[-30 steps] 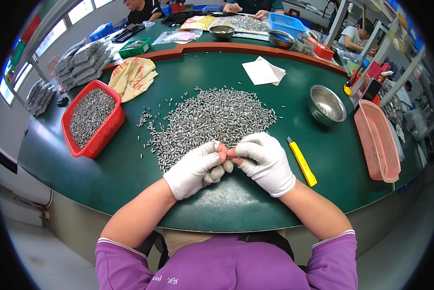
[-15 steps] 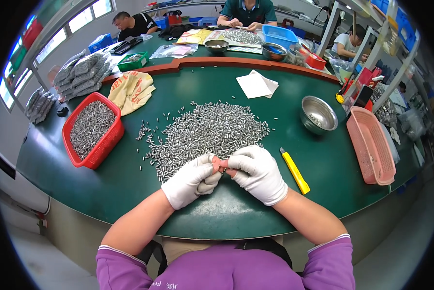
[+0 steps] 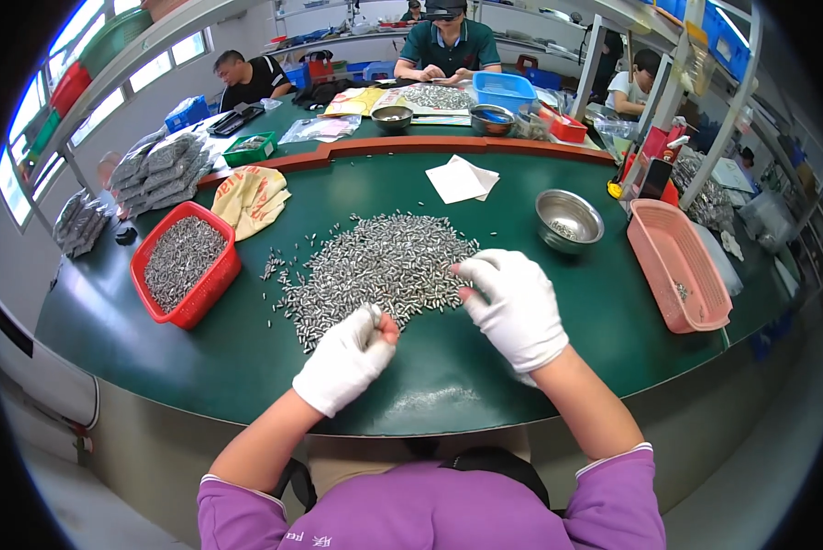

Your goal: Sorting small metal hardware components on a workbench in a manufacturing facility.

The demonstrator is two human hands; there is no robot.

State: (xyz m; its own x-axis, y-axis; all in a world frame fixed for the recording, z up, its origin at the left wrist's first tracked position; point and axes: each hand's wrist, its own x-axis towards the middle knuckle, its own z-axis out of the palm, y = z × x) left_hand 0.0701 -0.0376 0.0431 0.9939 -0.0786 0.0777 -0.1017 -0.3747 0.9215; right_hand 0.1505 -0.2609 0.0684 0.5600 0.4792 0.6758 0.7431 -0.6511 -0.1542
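Observation:
A broad heap of small silvery metal pins (image 3: 384, 261) lies loose on the green tabletop. At its near edge is my left hand (image 3: 342, 362), in a white glove with bare fingertips. Its thumb and fingers are curled together in a pinch; what they hold, if anything, is too small to name. My right hand (image 3: 519, 312), gloved the same way, hovers at the heap's right edge. Its thumb and forefinger are apart with nothing visible between them. The yellow cutter seen earlier is out of sight around the right hand.
To the left stand a red basket (image 3: 211, 284) of pins and a beige cloth (image 3: 251, 202). White paper (image 3: 457, 181), a steel bowl (image 3: 567, 220) and a pink basket (image 3: 673, 275) lie farther right. A wooden ledge (image 3: 375, 144) crosses the far side; several people sit beyond.
My hands, together before, have come apart: the left one has drawn left, the right one has moved right and opened. The view has shifted a little, and the yellow cutter no longer shows.

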